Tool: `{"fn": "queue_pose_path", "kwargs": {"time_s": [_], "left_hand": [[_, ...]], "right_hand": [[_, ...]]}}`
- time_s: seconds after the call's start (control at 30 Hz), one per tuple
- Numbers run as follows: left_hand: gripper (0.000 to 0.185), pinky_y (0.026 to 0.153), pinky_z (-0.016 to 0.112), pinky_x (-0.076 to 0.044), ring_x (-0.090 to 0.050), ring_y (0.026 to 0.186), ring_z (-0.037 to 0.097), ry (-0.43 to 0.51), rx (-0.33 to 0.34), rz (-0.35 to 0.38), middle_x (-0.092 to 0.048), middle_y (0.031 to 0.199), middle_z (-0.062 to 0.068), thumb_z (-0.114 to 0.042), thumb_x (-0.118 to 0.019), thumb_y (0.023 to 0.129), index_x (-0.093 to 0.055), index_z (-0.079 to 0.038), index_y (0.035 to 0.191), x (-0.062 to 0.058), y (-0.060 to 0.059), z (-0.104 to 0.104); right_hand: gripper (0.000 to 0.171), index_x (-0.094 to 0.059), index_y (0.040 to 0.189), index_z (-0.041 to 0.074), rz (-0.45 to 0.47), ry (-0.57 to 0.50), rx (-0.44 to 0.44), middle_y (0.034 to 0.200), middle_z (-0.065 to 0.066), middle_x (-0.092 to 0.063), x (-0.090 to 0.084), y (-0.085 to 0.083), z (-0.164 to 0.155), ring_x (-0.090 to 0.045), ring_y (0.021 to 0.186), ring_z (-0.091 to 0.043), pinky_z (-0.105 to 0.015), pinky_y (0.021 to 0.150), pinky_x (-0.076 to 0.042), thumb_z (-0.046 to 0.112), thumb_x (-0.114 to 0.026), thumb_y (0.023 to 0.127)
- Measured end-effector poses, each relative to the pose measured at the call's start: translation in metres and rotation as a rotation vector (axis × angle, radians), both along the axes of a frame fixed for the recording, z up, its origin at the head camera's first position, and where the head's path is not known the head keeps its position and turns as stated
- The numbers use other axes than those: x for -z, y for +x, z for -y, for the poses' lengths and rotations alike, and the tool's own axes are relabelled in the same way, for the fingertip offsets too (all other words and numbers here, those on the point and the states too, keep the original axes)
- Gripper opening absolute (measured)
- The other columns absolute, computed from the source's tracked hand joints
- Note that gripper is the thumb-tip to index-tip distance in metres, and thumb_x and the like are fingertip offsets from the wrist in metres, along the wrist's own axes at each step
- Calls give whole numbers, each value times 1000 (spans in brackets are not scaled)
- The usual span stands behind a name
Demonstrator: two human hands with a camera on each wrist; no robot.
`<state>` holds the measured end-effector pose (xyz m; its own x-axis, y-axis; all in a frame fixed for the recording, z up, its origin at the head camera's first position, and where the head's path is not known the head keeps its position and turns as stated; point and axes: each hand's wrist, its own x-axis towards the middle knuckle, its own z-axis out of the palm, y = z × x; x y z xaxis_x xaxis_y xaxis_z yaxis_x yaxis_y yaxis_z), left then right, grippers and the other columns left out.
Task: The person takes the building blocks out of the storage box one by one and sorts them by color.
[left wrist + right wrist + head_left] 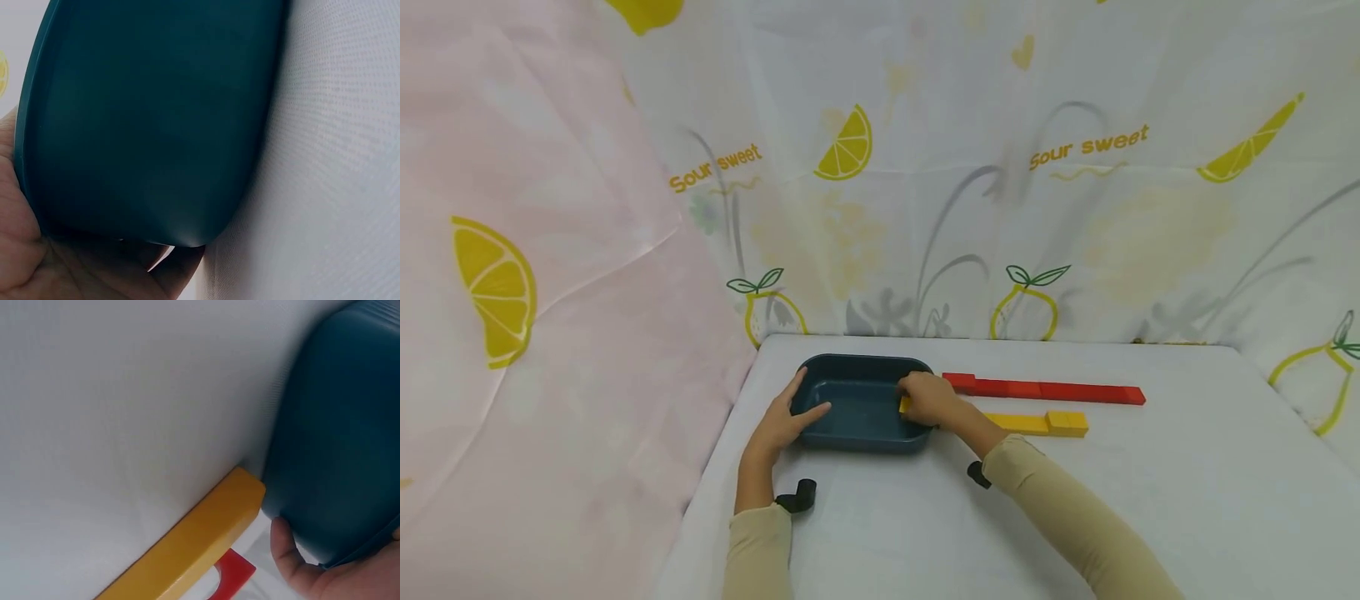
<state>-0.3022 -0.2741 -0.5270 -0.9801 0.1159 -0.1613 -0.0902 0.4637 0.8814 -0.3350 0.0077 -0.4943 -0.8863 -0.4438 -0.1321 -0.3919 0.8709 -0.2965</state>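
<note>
Head view: I log dark teal tray (pixel 862 415) on white tabletop (pixel 1150 500), near left edge. My left hand (pixel 787 421) grasps tray's left rim, thumb inside. My right hand (pixel 928 397) at tray's right rim, fingers curled on small yellow block (pixel 905 405). Yellow bar (pixel 1037 423) and red bar (pixel 1045 389) lie right of tray.

Left wrist view: tray wall (pixel 150 119) against palm (pixel 25 250).

Right wrist view: yellow bar (pixel 187 550) end touching tray (pixel 337 437); red piece (pixel 234 575) beside it.
</note>
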Motion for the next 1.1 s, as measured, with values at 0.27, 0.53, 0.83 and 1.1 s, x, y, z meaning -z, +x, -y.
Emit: {"fn": "queue_pose_path", "kwargs": {"time_s": [0.27,0.53,0.83,1.1], "left_hand": [[97,121,62,-13,-6,154,36,-33,3,-3,-9,168,8,-53,-71,86,-12,-33,160,0,-1,0],[98,121,62,-11,-5,154,36,-31,-10,12,-7,168,6,-53,-71,86,-8,-34,160,-1,-1,0],[99,121,62,-11,-4,154,35,-27,-8,16,-7,168,5,-55,-70,86,-7,-35,159,-1,-2,1],[96,121,62,-10,-4,154,35,-18,-11,15,-6,168,6,-50,-70,88,-7,-35,160,0,-1,0]], "right_hand": [[35,-71,115,9,15,-50,32,110,-7,-69,2,1,-1,-59,91,-19,-36,85,-55,25,-78,84],[32,-73,112,10,-92,-134,30,108,-5,-69,8,3,-4,-61,98,-20,-43,87,-47,28,-77,85],[39,-68,119,4,-165,-362,57,110,-11,-65,11,5,-8,-61,94,-22,-40,89,-53,20,-79,85],[31,-71,109,5,-236,-435,104,116,-12,-63,14,11,-10,-60,107,-28,-51,98,-43,16,-81,82]]}}
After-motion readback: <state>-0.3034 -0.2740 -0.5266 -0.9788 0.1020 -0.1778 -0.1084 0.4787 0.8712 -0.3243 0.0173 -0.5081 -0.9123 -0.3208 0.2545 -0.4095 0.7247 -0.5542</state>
